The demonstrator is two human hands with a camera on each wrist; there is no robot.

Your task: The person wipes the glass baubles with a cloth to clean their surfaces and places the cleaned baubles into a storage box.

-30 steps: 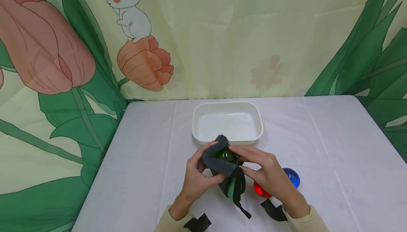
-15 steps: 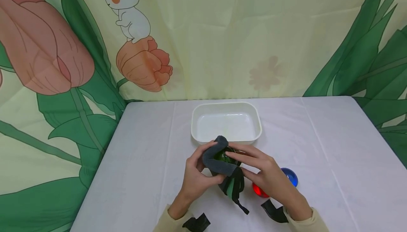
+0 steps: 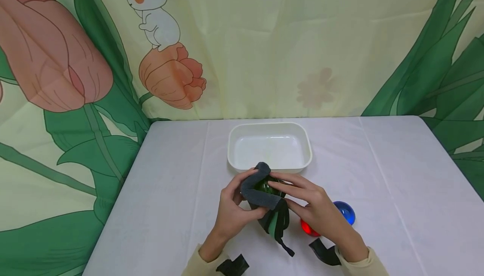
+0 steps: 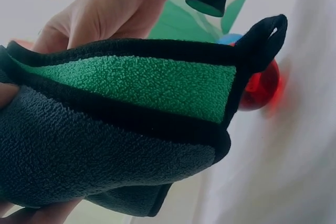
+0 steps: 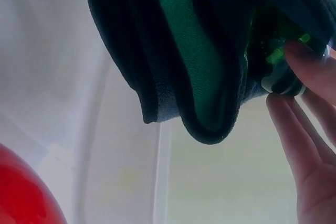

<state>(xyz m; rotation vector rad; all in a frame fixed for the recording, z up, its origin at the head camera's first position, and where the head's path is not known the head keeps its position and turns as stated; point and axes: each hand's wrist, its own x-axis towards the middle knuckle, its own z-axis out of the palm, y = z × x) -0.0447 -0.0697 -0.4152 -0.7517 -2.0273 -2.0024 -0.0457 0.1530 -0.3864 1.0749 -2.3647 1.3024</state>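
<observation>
Both hands hold a folded microfiber cloth [image 3: 261, 197], dark grey outside, green inside, with black edging and a hanging loop. My left hand [image 3: 235, 208] grips its left side, thumb in front and fingers behind. Tucked in the fold is a shiny, transparent green ball [image 3: 266, 187]. My right hand [image 3: 315, 200] holds the ball at the fold's right side, its fingers spread over it. In the right wrist view, the fingertips pinch the green ball [image 5: 275, 59] beside the cloth. The left wrist view shows the cloth's green lining [image 4: 152, 82]; the cloth hides the ball there.
A white rectangular tray [image 3: 272, 152] stands just beyond the hands. A transparent red ball [image 3: 309, 228] and a transparent blue ball [image 3: 345, 212] lie on the white-covered table [image 3: 170, 208], partly behind the right hand and forearm. A printed curtain [image 3: 257, 49] hangs behind the table.
The right fingers have shifted left over the green ball and spread apart. My left hand keeps its grip on the cloth, nearly still. Red and blue balls stay where they were.
</observation>
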